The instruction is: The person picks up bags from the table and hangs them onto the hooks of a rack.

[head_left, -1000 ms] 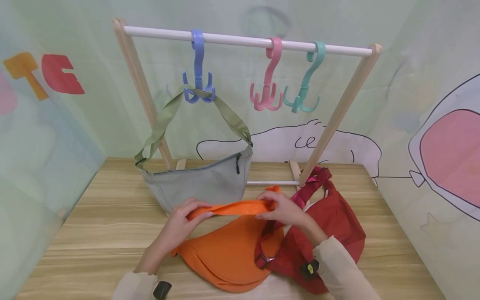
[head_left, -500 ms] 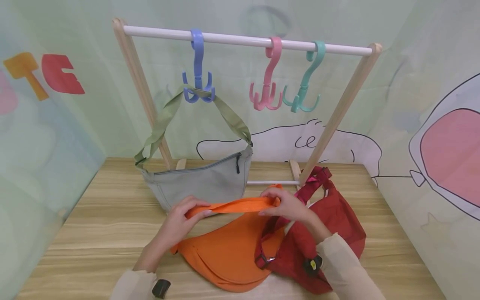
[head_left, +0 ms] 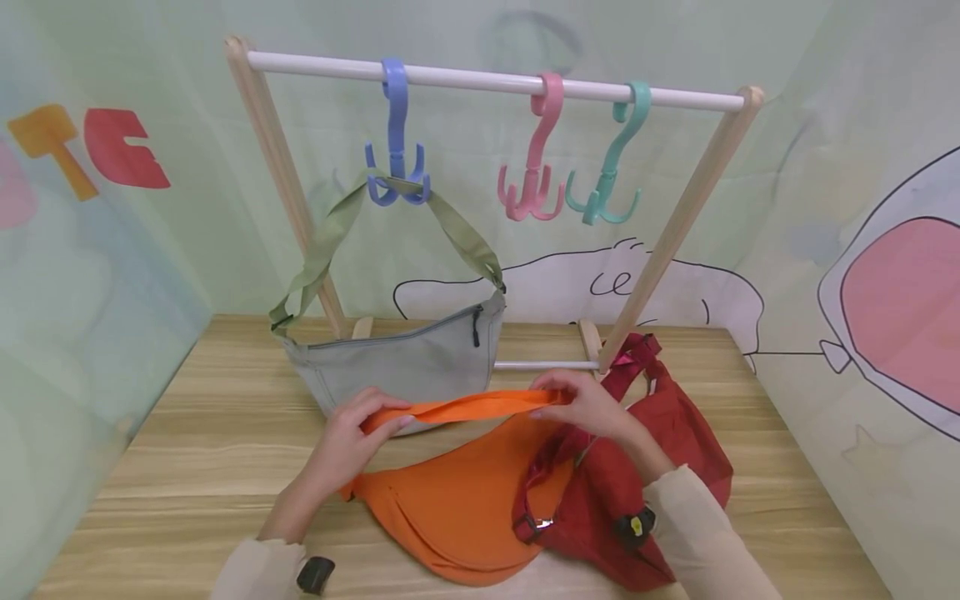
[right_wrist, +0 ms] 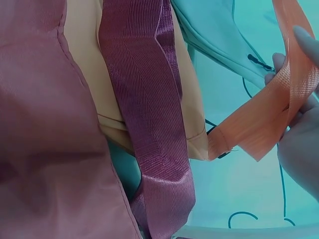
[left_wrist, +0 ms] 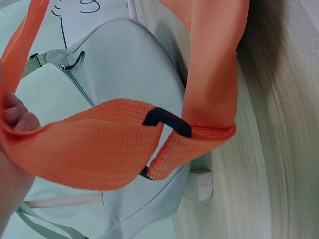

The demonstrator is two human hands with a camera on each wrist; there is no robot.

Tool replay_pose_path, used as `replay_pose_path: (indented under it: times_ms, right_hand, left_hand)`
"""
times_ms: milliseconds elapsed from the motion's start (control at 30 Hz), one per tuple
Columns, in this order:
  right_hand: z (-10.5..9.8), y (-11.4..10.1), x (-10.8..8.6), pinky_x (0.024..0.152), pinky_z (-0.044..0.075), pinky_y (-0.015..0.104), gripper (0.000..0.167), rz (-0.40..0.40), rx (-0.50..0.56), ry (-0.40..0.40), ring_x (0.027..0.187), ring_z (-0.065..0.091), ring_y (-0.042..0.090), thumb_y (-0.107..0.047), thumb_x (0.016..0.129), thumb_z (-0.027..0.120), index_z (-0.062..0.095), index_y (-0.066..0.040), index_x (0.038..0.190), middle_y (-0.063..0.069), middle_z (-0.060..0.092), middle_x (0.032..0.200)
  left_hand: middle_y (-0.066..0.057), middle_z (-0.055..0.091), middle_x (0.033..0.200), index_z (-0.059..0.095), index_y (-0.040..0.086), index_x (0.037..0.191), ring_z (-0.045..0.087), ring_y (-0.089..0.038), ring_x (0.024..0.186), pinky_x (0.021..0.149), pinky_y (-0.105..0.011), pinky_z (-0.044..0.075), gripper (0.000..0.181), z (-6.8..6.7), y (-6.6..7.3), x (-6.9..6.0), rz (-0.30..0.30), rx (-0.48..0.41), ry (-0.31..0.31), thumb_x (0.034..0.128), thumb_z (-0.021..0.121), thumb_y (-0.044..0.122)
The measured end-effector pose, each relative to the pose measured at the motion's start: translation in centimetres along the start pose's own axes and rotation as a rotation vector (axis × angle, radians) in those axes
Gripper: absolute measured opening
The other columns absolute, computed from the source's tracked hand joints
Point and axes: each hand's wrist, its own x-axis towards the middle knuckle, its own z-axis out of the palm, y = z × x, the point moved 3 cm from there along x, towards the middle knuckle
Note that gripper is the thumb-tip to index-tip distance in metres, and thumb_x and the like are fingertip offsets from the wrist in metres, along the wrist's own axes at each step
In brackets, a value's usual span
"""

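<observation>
An orange crossbody bag [head_left: 457, 508] lies on the table, its strap [head_left: 476, 406] lifted and stretched between both hands. The left hand [head_left: 347, 442] pinches the strap's left part; in the left wrist view a black buckle [left_wrist: 168, 121] joins strap and bag. Farther right, the right hand [head_left: 596, 410] grips the strap's other end between thumb and fingers. A red bag [head_left: 686, 442] overlaps the orange bag's right side, beneath the right forearm. In the right wrist view the red bag's strap [right_wrist: 149, 99] crosses in front of the orange bag.
Behind the hands, a grey bag [head_left: 405, 367] hangs by its green strap from a blue hook [head_left: 397, 125]. A pink hook [head_left: 536, 158] and a teal hook [head_left: 611, 158] share the white rail [head_left: 472, 78] of the wooden rack. Printed cloth walls surround the table.
The hands have drawn slightly apart, the right one moving right and a little up, the left one slightly left. The strap between them spans wider. The red bag has shifted slightly.
</observation>
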Motion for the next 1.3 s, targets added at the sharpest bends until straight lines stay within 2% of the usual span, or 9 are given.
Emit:
replay_pose_path:
  times_ms: [267,533,733,900,1133,1300]
  right_hand:
    - [-0.4,0.1,-0.2,0.067,0.045,0.027,0.021,0.049,-0.002,-0.026,0.075,0.053,0.019,-0.004,0.082,0.067,0.062,0.001,0.102,0.006,0.063,0.089]
    - [-0.6,0.0,-0.4,0.072,0.048,0.029,0.020,0.058,0.016,-0.071,0.081,0.054,0.026,-0.003,0.087,0.060,0.060,0.003,0.106,0.010,0.062,0.093]
    - [-0.7,-0.1,-0.4,0.072,0.048,0.031,0.020,0.049,-0.006,-0.093,0.081,0.055,0.026,-0.003,0.086,0.061,0.060,0.002,0.106,0.010,0.063,0.093]
    - [-0.9,-0.4,-0.3,0.072,0.048,0.034,0.020,0.032,-0.038,-0.085,0.080,0.055,0.023,-0.004,0.084,0.064,0.061,0.001,0.104,0.007,0.063,0.092]
    - [-1.3,-0.9,0.0,0.068,0.047,0.030,0.021,0.005,-0.026,-0.054,0.079,0.054,0.027,0.000,0.083,0.064,0.061,0.002,0.103,0.009,0.063,0.091]
    - [-1.6,-1.3,0.1,0.067,0.047,0.028,0.020,0.003,-0.012,-0.030,0.079,0.054,0.026,0.002,0.082,0.064,0.061,0.003,0.102,0.012,0.062,0.091]
  left_hand:
    - [0.008,0.058,0.080,0.069,0.009,0.088,0.048,-0.006,0.068,0.056,-0.019,0.037,0.020,-0.1,-0.1,0.1,0.019,-0.002,0.007,0.0714,0.074,0.000]
    - [0.007,0.058,0.080,0.069,0.009,0.088,0.049,-0.006,0.069,0.057,-0.018,0.037,0.019,-0.1,-0.1,0.2,0.033,0.002,0.009,0.0719,0.074,0.001]
    - [0.008,0.058,0.081,0.070,0.011,0.089,0.048,-0.006,0.069,0.057,-0.019,0.038,0.019,0.0,-0.1,0.1,0.011,0.009,-0.003,0.0727,0.074,0.002]
    - [0.008,0.058,0.081,0.070,0.011,0.089,0.048,-0.006,0.070,0.057,-0.019,0.038,0.017,-0.1,0.0,0.3,0.008,0.010,-0.003,0.0737,0.073,0.003]
    - [0.005,0.057,0.079,0.069,0.007,0.089,0.046,-0.006,0.067,0.055,-0.019,0.037,0.021,-0.3,0.3,0.9,0.064,0.002,0.028,0.0712,0.074,-0.002]
    - [0.007,0.057,0.081,0.069,0.009,0.092,0.046,-0.006,0.068,0.056,-0.020,0.038,0.018,-0.4,0.4,1.1,0.018,0.017,0.011,0.0743,0.073,0.003]
